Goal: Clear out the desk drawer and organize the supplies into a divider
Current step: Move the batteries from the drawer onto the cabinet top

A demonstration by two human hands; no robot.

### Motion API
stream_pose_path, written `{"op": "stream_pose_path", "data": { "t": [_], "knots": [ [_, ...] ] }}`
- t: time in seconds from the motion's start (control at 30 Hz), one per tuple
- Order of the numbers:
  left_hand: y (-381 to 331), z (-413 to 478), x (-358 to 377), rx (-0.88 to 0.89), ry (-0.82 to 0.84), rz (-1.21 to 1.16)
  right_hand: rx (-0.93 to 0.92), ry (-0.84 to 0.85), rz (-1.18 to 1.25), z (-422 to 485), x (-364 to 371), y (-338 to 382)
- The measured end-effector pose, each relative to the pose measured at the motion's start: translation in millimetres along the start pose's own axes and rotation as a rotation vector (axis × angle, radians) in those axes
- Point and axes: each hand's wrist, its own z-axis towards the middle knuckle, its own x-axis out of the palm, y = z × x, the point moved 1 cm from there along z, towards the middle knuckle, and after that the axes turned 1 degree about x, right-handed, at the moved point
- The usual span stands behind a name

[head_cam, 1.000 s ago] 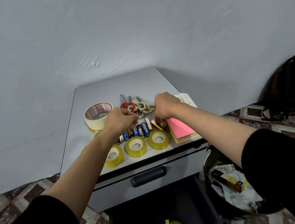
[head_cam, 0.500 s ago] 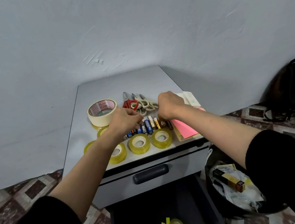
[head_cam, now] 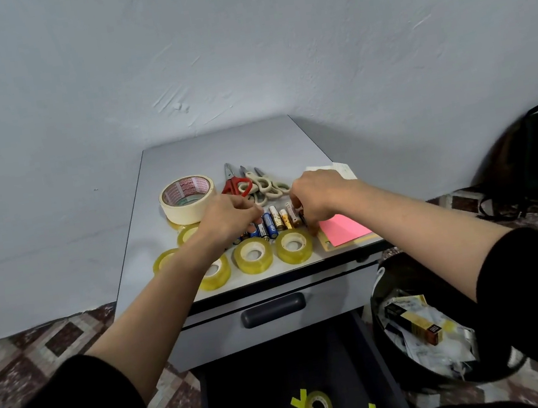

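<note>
On the cabinet top, the left hand and right hand, fingers curled, flank a row of batteries.

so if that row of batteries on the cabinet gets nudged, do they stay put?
Probably not: the batteries are cylinders lying on their sides on a smooth cabinet top, so a sideways nudge likely rolls them. Packed side by side between the left hand and right hand, they likely brace each other.
</note>
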Motion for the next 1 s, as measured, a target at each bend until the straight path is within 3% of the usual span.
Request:
{"op": "stream_pose_path", "data": {
  "t": [0.43,0.7,1.0],
  "knots": [
    [2.3,-2.1,-1.6,-0.019,0.015,-0.023,-0.027,-0.167,0.173,8.6,-2.1,-3.8],
    [-0.6,-7.4,0.0,0.023,0.006,0.016,0.016,-0.056,0.096,15.9,1.2,-6.8],
    [3.8,-5.1,2.4,0.038,0.006,0.026,0.045,-0.071,0.096,25.7,12.1,-12.2]
  ]
}}
